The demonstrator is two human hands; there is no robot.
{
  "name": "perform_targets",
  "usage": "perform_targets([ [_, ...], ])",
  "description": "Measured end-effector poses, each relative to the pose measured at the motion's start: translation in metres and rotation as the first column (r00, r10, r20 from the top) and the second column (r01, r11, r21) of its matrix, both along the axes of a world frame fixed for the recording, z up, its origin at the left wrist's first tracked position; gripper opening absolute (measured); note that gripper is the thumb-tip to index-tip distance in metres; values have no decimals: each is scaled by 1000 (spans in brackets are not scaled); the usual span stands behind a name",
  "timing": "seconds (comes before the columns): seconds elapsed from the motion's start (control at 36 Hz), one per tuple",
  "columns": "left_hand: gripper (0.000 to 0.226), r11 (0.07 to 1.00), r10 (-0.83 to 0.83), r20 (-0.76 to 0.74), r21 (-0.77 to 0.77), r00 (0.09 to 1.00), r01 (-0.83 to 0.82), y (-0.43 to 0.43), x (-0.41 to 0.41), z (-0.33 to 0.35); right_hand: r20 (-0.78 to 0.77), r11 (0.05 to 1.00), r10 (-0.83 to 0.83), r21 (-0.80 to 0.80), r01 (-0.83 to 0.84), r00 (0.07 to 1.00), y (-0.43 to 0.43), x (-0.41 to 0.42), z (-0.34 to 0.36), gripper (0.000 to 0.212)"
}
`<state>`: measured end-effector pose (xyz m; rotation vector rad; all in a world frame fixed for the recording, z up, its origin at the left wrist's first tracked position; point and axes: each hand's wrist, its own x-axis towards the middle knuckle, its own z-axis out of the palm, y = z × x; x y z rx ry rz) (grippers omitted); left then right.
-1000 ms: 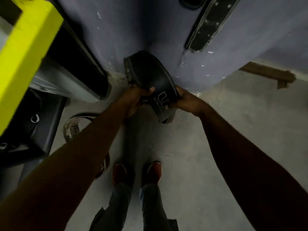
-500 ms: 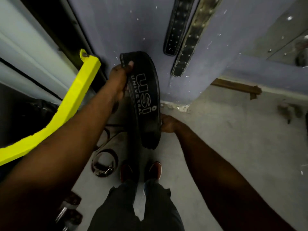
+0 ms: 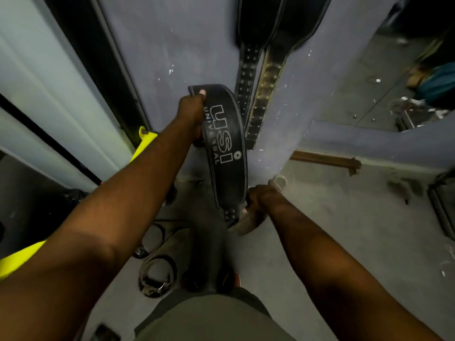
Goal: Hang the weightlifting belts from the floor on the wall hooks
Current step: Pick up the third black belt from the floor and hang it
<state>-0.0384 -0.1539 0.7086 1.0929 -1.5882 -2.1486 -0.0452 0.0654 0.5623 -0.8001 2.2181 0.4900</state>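
I hold a black leather weightlifting belt (image 3: 225, 143) with white USI UNIVERSAL lettering, stretched lengthwise in front of the blue-grey wall (image 3: 172, 45). My left hand (image 3: 190, 112) grips its upper end. My right hand (image 3: 257, 203) grips its lower, studded end near the floor. Two more black belts (image 3: 258, 94) hang side by side on the wall just right of the held one; their hooks are out of frame at the top. Another belt (image 3: 157, 276) lies coiled on the floor at lower left, beside my feet.
A yellow machine bar (image 3: 145, 141) juts out at left beside a pale frame (image 3: 61, 94). A wooden skirting piece (image 3: 325, 159) runs along the wall's foot at right. Clutter and a teal object (image 3: 438, 84) lie at far right. A grey concrete floor (image 3: 344, 230) spreads right.
I have uncurled the belt and raised it: my left hand moved its top end up the wall while my right hand stayed low. My view tilted up, showing more of the hanging belts.
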Motion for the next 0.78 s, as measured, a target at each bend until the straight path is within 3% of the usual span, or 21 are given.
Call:
perform_targets([
  [0.08, 33, 1000, 3, -12, -1, 1000, -3, 5, -3, 5, 257, 936, -346, 163, 312, 902, 8, -11, 23, 55],
  [0.11, 33, 1000, -1, -18, -3, 1000, 1, 6, -4, 6, 269, 911, -412, 146, 385, 871, 12, -13, 30, 47],
  [0.22, 33, 1000, -5, -56, 21, 998, 7, 13, -7, 12, 213, 840, -436, -253, 480, 874, 17, -25, 58, 35],
  [0.33, 34, 998, -31, -70, 46, 997, 34, 19, -7, 13, 555, 481, -419, -535, 694, 718, 13, -35, 95, 32],
  [0.44, 24, 991, -119, -58, 53, 991, 122, 33, -3, 13, 818, 92, -242, -515, 852, 521, -2, -41, 131, 43],
  [0.5, 20, 988, -144, -44, 54, 989, 146, 39, 0, 15, 833, 56, -186, -521, 852, 522, -10, -42, 143, 38],
  [0.58, 26, 987, -150, -9, 60, 989, 150, 39, 5, 19, 805, 68, -167, -566, 822, 568, -17, -40, 146, 46],
  [0.69, 16, 976, -215, -60, 14, 975, 216, 34, 13, 22, 826, 59, -116, -549, 834, 552, -13, -38, 149, 48],
  [0.78, 16, 952, -289, -126, -144, 949, 271, 47, 24, 16, 877, -142, -2, -476, 868, 481, -17, -43, 166, 49],
])
